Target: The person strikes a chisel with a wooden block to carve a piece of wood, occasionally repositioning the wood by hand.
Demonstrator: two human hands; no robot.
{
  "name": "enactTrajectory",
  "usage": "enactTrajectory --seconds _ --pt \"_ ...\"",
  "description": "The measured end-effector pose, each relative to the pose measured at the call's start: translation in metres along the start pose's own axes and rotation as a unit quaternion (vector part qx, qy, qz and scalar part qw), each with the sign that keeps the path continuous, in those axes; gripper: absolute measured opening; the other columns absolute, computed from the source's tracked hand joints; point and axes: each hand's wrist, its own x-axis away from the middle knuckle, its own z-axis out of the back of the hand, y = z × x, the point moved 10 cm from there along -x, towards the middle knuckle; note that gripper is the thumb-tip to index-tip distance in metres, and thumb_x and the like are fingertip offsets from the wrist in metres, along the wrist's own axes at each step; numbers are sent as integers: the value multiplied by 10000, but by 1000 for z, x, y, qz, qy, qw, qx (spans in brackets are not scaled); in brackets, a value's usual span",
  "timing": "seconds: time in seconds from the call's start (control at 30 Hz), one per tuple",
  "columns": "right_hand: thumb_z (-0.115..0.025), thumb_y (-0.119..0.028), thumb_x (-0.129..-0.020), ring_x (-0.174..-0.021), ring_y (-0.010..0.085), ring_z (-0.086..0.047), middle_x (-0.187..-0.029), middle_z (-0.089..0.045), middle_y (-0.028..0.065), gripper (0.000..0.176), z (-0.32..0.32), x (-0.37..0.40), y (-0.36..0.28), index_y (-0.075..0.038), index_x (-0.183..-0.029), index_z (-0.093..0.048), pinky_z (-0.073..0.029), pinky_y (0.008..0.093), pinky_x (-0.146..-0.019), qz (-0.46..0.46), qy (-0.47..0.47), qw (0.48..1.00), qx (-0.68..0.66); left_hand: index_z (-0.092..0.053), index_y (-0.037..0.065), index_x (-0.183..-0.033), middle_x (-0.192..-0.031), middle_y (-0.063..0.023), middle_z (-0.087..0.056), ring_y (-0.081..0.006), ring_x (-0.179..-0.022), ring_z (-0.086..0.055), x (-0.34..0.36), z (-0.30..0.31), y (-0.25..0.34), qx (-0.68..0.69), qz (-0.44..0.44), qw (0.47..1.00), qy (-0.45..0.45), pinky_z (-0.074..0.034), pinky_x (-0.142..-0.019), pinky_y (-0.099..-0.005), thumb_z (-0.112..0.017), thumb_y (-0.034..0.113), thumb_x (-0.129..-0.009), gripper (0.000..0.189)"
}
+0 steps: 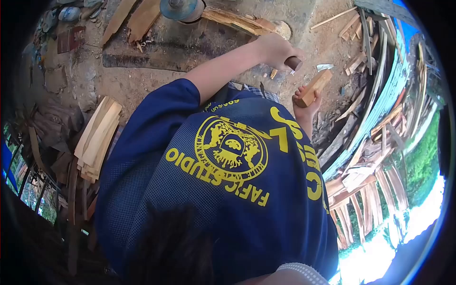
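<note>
My left hand [279, 51] reaches across to the right, closed around a brown wooden handle [293, 62] whose rounded end shows. The rest of that tool is hidden behind the hand. My right hand [306, 105] grips a squared wood block [315, 88] by its lower end, fingers wrapped round it. The block is tilted, its upper end pointing up and right, apart from the left hand. A rough split log [232, 20] lies just beyond the left hand. A small pale chip [325, 67] rests on the ground above the block.
A blue round metal object [178, 8] stands at the top. Stacked pale boards [99, 135] lie at left. Scrap wood and long slabs [349, 126] line the right side. A dark flat sheet [156, 51] covers part of the dirt ground. My navy shirt fills the lower middle.
</note>
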Motion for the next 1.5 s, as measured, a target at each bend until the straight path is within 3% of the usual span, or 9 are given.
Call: enactTrajectory --seconds 0.57,0.63,0.7,1.0,1.1,1.3,1.37,1.43,1.5 --pt "-414 -460 -935 -650 224 -591 -855 -631 153 519 -69 114 -84 -21 -1205 -472 -498 369 -625 376 -24 923 82 -639 207 -751 -622 -16 -642 -241 -592 -657 13 -9 -11 -12 -11 990 140 -502 -519 -392 -797 439 -596 321" --pt "-464 -411 -933 -669 223 -593 -866 -630 142 456 -105 148 -56 -35 -1189 -491 -496 378 -691 633 -79 687 349 -636 208 -729 -615 -15 -638 -238 -584 -655 13 -8 -12 -18 0 988 152 -498 -510 -388 -800 444 -587 320" --pt "-610 -274 -869 -706 189 -595 -838 -615 118 377 -94 96 19 -27 -1135 -509 -480 326 -698 182 26 905 384 -633 210 -706 -607 -14 -635 -234 -576 -652 9 -7 -13 -22 8 987 160 -495 -501 -384 -802 449 -578 319" --pt "-568 -307 -913 -775 158 -565 -918 -596 98 293 -66 150 -77 -27 -998 -580 -508 355 -685 470 35 880 -51 -682 209 -734 -620 -10 -654 -216 -581 -659 0 -14 -27 -55 55 986 148 -511 -528 -363 -790 456 -565 319" --pt "-551 -340 -920 -666 183 -578 -767 -603 99 291 -80 74 34 -54 -972 -546 -492 331 -575 175 63 941 283 -683 217 -741 -609 -16 -649 -224 -573 -658 6 -26 -29 -70 50 987 134 -509 -517 -368 -791 450 -558 316" --pt "-512 -340 -915 -731 216 -595 -897 -601 165 411 -48 116 -63 37 -1079 -508 -503 300 -552 250 -15 967 -36 -702 226 -710 -590 -25 -651 -239 -552 -665 5 -33 -28 -78 46 985 148 -518 -509 -383 -737 503 -586 305" --pt "-533 -327 -897 -769 200 -581 -892 -586 149 395 -23 113 -68 32 -1062 -516 -499 299 -588 321 31 945 -51 -709 232 -720 -593 -24 -654 -237 -559 -669 3 -33 -28 -95 49 985 136 -522 -518 -384 -737 511 -587 310" --pt "-571 -316 -887 -817 182 -571 -905 -571 126 374 -6 107 -51 19 -1049 -539 -491 310 -666 610 98 669 413 -720 235 -746 -611 -25 -666 -235 -567 -674 -1 -35 -32 -85 74 988 108 -523 -515 -376 -735 521 -596 324" --pt "-634 -259 -861 -642 208 -583 -798 -602 97 310 -78 59 43 3 -1012 -569 -493 324 -590 196 79 940 268 -720 233 -763 -640 -28 -677 -234 -595 -682 -4 -38 -41 -90 88 987 100 -527 -532 -377 -732 530 -602 337"
